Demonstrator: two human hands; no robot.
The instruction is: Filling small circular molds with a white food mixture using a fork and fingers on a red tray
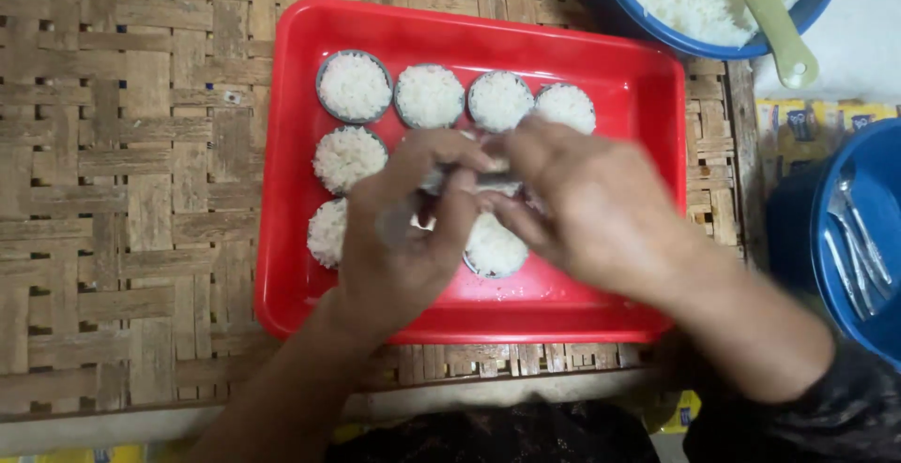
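Both hands (488,210) pinch rice cup (474,182) over tray (648,106).

Rice cups (429,95) sit in rows in the tray (648,78) on the mat (131,191); rice bowl (619,13) behind right, apparently touching it.

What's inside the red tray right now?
The red tray holds round rice-filled moulds, seven at least partly showing. The left hand and right hand cover the middle, so any moulds beneath them are hidden.
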